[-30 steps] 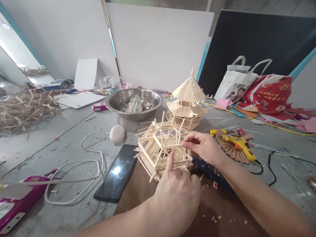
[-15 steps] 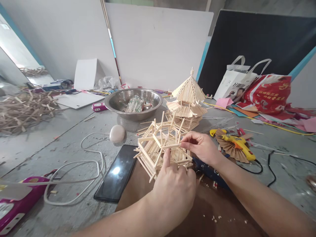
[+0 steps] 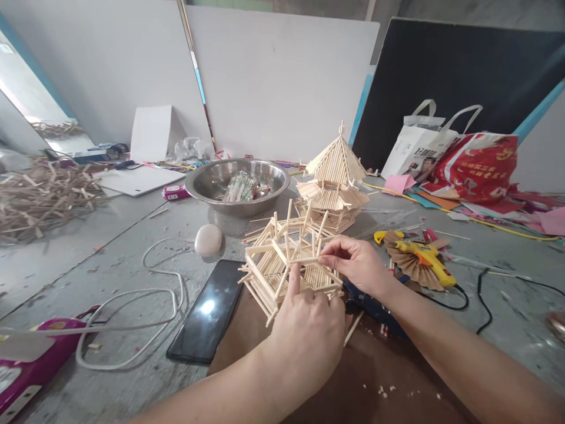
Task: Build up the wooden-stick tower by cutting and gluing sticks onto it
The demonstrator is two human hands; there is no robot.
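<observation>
A hexagonal model of thin wooden sticks (image 3: pixel 260 277) stands in front of me, with short uprights at its top. My right hand (image 3: pixel 359 265) pinches the right end of a short wooden stick (image 3: pixel 304 260) lying across the model's near upper edge. Touching that stick's left end is the outstretched index finger of my left hand (image 3: pixel 309 330). The other left fingers curl inward; what they hold, if anything, is hidden, as is the thumb. Behind stands a tiered stick pagoda (image 3: pixel 336 165) with a pointed roof.
A phone (image 3: pixel 205 309) lies left of the model, near a white cable (image 3: pixel 176 288) and a whitish rounded object (image 3: pixel 208 240). Farther back is a steel basin (image 3: pixel 198 197). A yellow glue gun (image 3: pixel 430 262) lies right. Brown board (image 3: pixel 375 388) is under my forearms.
The view has shifted slightly. My left hand has moved a little, showing more of a loose stick beside it. My right hand keeps its pinch on the short stick.
</observation>
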